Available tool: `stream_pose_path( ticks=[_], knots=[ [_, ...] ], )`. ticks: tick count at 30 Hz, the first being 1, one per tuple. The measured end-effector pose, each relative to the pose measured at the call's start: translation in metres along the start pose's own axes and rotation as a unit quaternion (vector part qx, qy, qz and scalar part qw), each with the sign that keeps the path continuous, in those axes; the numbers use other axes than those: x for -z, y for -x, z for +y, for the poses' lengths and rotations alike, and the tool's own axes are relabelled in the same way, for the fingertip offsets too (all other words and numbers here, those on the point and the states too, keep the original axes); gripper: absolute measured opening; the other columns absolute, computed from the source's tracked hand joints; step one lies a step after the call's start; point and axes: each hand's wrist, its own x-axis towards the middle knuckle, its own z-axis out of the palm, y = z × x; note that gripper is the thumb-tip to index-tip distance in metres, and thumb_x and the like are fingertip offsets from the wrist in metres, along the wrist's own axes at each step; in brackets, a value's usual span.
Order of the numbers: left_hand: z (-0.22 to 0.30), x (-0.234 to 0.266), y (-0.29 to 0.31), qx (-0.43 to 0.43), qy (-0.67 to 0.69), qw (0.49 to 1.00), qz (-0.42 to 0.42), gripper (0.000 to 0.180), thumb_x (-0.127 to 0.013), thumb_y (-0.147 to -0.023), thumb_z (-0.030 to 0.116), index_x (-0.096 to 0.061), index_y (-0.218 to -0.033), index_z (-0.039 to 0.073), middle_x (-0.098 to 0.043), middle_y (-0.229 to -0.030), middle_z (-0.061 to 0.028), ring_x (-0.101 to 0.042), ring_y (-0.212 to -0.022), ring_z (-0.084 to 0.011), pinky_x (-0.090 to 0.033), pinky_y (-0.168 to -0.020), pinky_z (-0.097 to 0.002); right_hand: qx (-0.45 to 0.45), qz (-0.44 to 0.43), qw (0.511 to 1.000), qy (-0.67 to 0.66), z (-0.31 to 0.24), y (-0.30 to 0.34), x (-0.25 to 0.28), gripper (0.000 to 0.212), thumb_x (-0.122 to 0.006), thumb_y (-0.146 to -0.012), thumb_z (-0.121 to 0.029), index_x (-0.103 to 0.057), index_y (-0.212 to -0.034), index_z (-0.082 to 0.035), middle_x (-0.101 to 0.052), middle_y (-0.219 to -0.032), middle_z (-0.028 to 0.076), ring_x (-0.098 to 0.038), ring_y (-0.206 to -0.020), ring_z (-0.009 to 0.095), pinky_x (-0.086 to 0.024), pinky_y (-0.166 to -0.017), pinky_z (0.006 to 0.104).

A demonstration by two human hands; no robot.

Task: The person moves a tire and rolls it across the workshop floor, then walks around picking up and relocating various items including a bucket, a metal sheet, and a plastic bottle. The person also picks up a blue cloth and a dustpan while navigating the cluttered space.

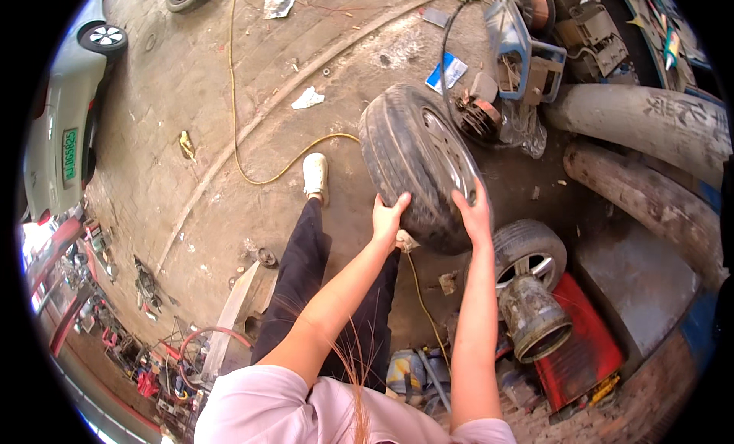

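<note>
A worn car wheel (401,150), a black tyre on a metal rim, stands tilted in front of me, its rim side turned to the right. My left hand (389,218) grips the tread at the near left, thumb on top. On the near right, my right hand (474,215) clasps the tyre by its sidewall near the rim. The fingers of both hands are partly hidden. Whether the wheel's underside touches the floor, I cannot tell. A second wheel (527,249) with a silver rim lies just beyond my right forearm, behind a dirty metal cylinder (535,318).
A yellow hose (235,100) winds over the floor to the wheel. Blue-framed equipment (510,50) and two long grey cylinders (642,119) stand at the right. A red panel (581,337) lies near right. Parts clutter the lower left; a car (69,115) is parked far left.
</note>
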Motion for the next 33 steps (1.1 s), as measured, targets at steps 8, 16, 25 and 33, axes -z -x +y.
stream_pose_path(
  ticks=[8, 16, 25, 33],
  knots=[
    [0.158, -0.024, -0.189, 0.175, 0.130, 0.974, -0.060, 0.076, -0.062, -0.068, 0.050, -0.038, -0.112, -0.008, -0.049, -0.110, -0.0168, -0.051, -0.095, -0.0270, -0.042, -0.077, -0.0467, 0.060, -0.007, 0.946, 0.319, -0.171, -0.112, -0.037, 0.088, -0.061, -0.060, -0.057, -0.038, -0.117, 0.006, -0.045, -0.116, 0.021, -0.042, -0.109, 0.029, -0.033, -0.091, 0.0348],
    [0.155, -0.002, -0.125, 0.000, -0.128, 0.983, -0.131, 0.103, -0.064, -0.063, 0.052, -0.010, -0.129, -0.005, -0.026, -0.130, -0.0227, -0.028, -0.119, -0.0288, -0.025, -0.097, -0.0369, 0.018, 0.027, 0.999, 0.033, -0.135, -0.191, -0.022, 0.061, -0.054, -0.078, -0.037, -0.037, -0.119, 0.004, -0.043, -0.119, 0.016, -0.042, -0.109, 0.023, -0.032, -0.090, 0.0306],
    [0.270, -0.033, -0.200, -0.058, -0.086, 0.992, -0.074, 0.100, -0.075, -0.058, 0.035, -0.013, -0.123, -0.009, -0.042, -0.116, -0.0200, -0.043, -0.107, -0.0245, -0.034, -0.091, -0.0323, 0.002, 0.123, 0.991, -0.046, -0.161, -0.192, -0.142, 0.052, -0.036, -0.087, -0.039, -0.044, -0.111, 0.006, -0.049, -0.111, 0.018, -0.044, -0.106, 0.026, -0.032, -0.089, 0.0317],
    [0.440, -0.070, -0.285, -0.011, -0.087, 0.982, -0.165, 0.110, -0.070, -0.060, 0.045, 0.001, -0.129, -0.002, -0.023, -0.129, -0.0247, -0.035, -0.114, -0.0291, -0.034, -0.090, -0.0383, 0.095, 0.155, 0.976, -0.123, -0.317, -0.320, -0.149, 0.053, -0.043, -0.085, -0.034, -0.032, -0.120, 0.003, -0.038, -0.122, 0.018, -0.036, -0.114, 0.028, -0.027, -0.094, 0.0336]
  ],
)
